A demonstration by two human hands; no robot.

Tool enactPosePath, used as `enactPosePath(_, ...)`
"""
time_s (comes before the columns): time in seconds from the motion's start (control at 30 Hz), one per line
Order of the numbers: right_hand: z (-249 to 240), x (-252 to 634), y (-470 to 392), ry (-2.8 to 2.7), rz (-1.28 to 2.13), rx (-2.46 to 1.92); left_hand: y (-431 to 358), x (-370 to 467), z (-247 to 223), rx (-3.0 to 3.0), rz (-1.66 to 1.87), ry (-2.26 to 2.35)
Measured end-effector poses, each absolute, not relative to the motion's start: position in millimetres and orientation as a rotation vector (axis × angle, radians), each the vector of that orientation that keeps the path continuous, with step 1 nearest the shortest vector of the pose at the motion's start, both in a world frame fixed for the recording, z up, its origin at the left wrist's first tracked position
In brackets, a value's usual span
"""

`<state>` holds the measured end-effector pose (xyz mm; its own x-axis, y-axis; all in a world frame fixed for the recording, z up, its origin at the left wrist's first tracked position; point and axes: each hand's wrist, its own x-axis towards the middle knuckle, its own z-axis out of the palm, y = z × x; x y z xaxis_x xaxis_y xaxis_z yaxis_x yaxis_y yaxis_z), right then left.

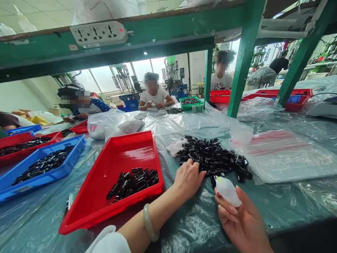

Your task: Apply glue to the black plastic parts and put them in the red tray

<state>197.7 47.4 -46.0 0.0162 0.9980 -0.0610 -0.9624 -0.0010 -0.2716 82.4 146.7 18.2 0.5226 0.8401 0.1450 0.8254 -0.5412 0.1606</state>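
Note:
A heap of small glossy black parts (213, 154) lies on the plastic-covered table. My left hand (188, 177), with a pale bangle on its wrist, reaches to the heap's near left edge; its fingers are curled, and what they hold, if anything, is hidden. My right hand (237, 214) grips a small white squeeze bottle (228, 191) with a yellowish tip pointing up and left, just in front of the heap. Left of my hands, a red tray (97, 182) has more black parts (134, 182) in its near right part.
Blue tray (60, 167) and red trays with black parts stand at left. Flat clear bags (292, 154) lie right of the heap. A green shelf frame (242, 66) with a power strip (98, 34) crosses above. Several people are beyond the table.

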Motion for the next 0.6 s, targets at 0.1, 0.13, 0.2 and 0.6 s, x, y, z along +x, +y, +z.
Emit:
enactPosePath(0.1, -51.1, 196.7, 47.0, -0.157, 1.53, -0.284, 153.9, 90.9, 14.7, 2.659, 0.27, 1.544)
enactPosePath(0.13, -52.2, 196.8, 46.8, -0.156, 1.526, -0.29, 154.9, 91.7, 13.7, 2.654, 0.256, 1.552)
enactPosePath(0.2, -52.3, 197.8, 46.0, -0.162, 1.538, -0.306, 155.5, 90.8, 12.5, 2.643, 0.233, 1.551)
enactPosePath(0.6, -38.1, 196.5, 41.1, -0.236, 1.559, -0.392, 133.4, 67.8, 11.4, 2.492, 0.438, 1.422)
